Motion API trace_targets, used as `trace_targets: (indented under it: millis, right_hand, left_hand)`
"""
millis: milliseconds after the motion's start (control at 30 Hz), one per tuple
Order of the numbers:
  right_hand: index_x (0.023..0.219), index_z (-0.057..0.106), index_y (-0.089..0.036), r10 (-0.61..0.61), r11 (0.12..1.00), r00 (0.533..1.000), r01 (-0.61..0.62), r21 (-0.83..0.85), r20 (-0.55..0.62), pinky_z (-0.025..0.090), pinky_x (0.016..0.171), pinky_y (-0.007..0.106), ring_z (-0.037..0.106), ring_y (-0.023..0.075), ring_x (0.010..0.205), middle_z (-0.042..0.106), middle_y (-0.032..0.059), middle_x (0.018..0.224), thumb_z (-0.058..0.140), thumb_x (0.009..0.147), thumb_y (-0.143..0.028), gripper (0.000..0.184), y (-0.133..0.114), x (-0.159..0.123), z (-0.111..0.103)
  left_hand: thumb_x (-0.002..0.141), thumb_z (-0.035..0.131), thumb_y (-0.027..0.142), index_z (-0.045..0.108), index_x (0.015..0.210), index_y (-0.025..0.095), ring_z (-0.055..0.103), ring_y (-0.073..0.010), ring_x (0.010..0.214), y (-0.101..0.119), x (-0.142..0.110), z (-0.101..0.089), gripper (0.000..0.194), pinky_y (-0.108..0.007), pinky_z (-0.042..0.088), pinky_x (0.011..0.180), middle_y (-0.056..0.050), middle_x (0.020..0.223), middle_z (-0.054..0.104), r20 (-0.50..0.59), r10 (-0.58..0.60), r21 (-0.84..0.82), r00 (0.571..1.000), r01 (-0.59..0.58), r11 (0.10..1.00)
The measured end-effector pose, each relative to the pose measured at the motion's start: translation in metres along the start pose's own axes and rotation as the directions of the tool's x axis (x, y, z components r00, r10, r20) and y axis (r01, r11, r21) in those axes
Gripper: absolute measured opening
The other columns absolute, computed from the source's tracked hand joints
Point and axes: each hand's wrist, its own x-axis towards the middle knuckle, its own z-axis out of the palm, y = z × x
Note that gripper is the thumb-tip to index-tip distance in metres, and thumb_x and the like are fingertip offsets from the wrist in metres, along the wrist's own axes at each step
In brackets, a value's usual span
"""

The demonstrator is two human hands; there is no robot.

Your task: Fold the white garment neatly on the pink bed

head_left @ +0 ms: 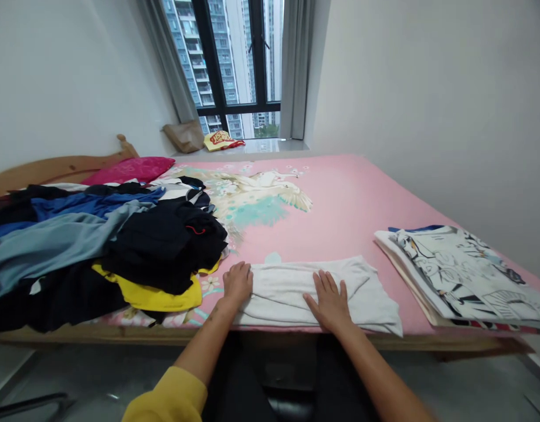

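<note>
A white shirt (296, 293), folded into a long strip with some wrinkles, lies along the front edge of the bed. At its left end is my left hand (238, 285), with the fingers curled over the cloth edge; the fingertips are partly hidden. My right hand (332, 300) rests flat on the strip right of its middle, fingers spread. Beyond that hand, the shirt's right end fans out loosely toward the bed edge.
A heap of dark, blue and yellow clothes (164, 243) covers the bed's left side. Folded shirts (463, 272) form a stack at the right. A pink sheet (340, 205) covers the bed. Behind the heap lies a magenta pillow (133, 170); bags (221, 140) sit by the window.
</note>
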Motion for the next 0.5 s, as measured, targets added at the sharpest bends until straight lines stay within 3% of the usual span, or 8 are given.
trace_targets:
  millis: [133,233,300,400,467,500]
  right_hand:
    - [0.144,0.028,-0.015,0.003,1.0,1.0,-0.003,-0.012,-0.004,0.001,0.11,0.056,0.011,0.0265,0.14,0.02,0.0098,0.152,0.029,0.089,-0.055,0.068,-0.002,-0.002,-0.001]
    - [0.144,0.028,-0.015,0.007,1.0,1.0,-0.007,-0.02,0.007,0.003,0.11,0.056,0.011,0.0266,0.14,0.021,0.0099,0.151,0.028,0.089,-0.055,0.067,-0.002,-0.004,0.001]
    - [0.144,0.028,-0.015,0.013,0.999,1.0,-0.013,-0.033,0.003,0.004,0.109,0.056,0.01,0.0262,0.14,0.021,0.0093,0.151,0.026,0.089,-0.055,0.068,-0.001,-0.006,0.004]
    - [0.144,0.028,-0.014,0.012,0.998,1.0,-0.013,-0.056,-0.021,0.005,0.11,0.056,0.01,0.0252,0.14,0.02,0.0074,0.151,0.021,0.089,-0.057,0.07,-0.001,-0.009,0.008]
    - [0.143,0.03,-0.015,0.005,0.998,0.999,-0.008,-0.065,-0.033,0.007,0.11,0.055,0.012,0.0249,0.14,0.022,0.0063,0.151,0.019,0.087,-0.058,0.072,-0.001,-0.011,0.01]
    - [0.143,0.031,-0.015,0.0,0.998,0.999,-0.002,-0.068,-0.036,0.009,0.11,0.055,0.013,0.0249,0.14,0.022,0.0059,0.151,0.018,0.086,-0.059,0.073,0.0,-0.012,0.012]
  left_hand:
    - [0.087,0.038,0.03,0.042,0.135,0.021,0.027,-0.0278,0.136,-0.028,-0.009,-0.001,0.049,-0.055,0.017,0.107,-0.013,0.146,0.036,0.07,-0.048,0.028,0.996,0.046,0.999]
    - [0.085,0.039,0.027,0.033,0.141,0.015,0.022,-0.0298,0.138,-0.038,-0.019,-0.006,0.058,-0.055,0.017,0.107,-0.017,0.149,0.027,0.083,-0.103,0.046,0.991,0.1,0.994]
    - [0.083,0.043,0.026,0.031,0.142,0.019,0.016,-0.0278,0.14,-0.036,-0.024,-0.012,0.061,-0.053,0.016,0.109,-0.013,0.152,0.022,0.086,-0.042,0.025,0.995,0.04,0.999]
    - [0.082,0.049,0.03,0.046,0.132,0.023,0.021,-0.0309,0.138,-0.024,-0.032,-0.02,0.05,-0.059,0.013,0.108,-0.011,0.147,0.035,0.099,0.107,-0.088,0.989,-0.098,0.991]
    - [0.083,0.053,0.034,0.056,0.12,0.021,0.035,-0.0336,0.13,-0.015,-0.038,-0.027,0.039,-0.062,0.021,0.104,-0.015,0.136,0.047,0.071,0.132,-0.149,0.989,-0.12,0.982]
    - [0.085,0.053,0.035,0.058,0.115,0.02,0.041,-0.0313,0.125,-0.012,-0.041,-0.032,0.034,-0.059,0.028,0.102,-0.014,0.132,0.051,0.04,0.127,-0.162,0.991,-0.118,0.98]
